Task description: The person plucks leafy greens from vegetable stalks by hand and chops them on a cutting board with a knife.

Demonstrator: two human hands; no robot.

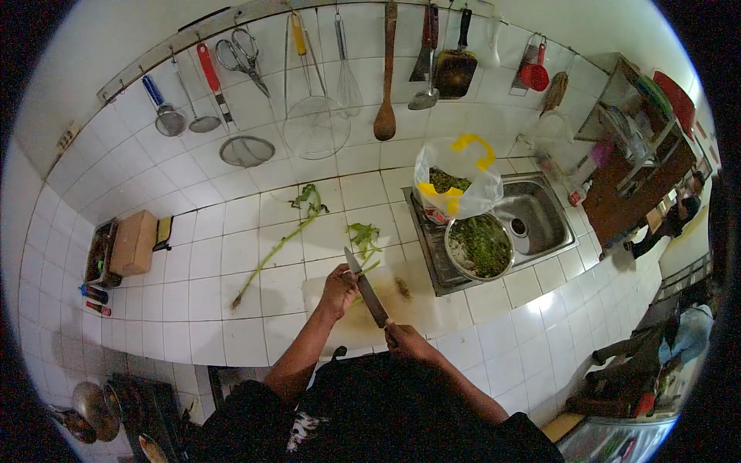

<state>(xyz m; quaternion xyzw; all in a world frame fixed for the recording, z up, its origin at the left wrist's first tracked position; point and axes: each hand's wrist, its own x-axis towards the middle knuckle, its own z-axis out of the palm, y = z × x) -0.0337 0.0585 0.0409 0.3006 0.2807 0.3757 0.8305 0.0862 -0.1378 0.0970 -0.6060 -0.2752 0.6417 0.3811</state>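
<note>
My right hand point(407, 339) is wrapped round the handle of a kitchen knife point(372, 299), whose long blade points up and to the left. Close against the blade is my left hand point(340, 292), its fingers closed on a green stalk point(372, 266) that shows past the knife. Both hands are over a pale cutting board point(417, 305). Just beyond the blade lie green leaves point(363, 233). A long leafy stem point(274, 251) rests on the white tiles to the left. Small brown-green scraps point(403, 288) sit right of the knife.
A metal pot of chopped greens point(480, 247) stands by the sink point(540, 204), with a plastic bag point(457, 177) behind it. Utensils, including a wooden spoon point(384, 116), hang on the wall. A brown box point(134, 243) is at left. Other people are at far right.
</note>
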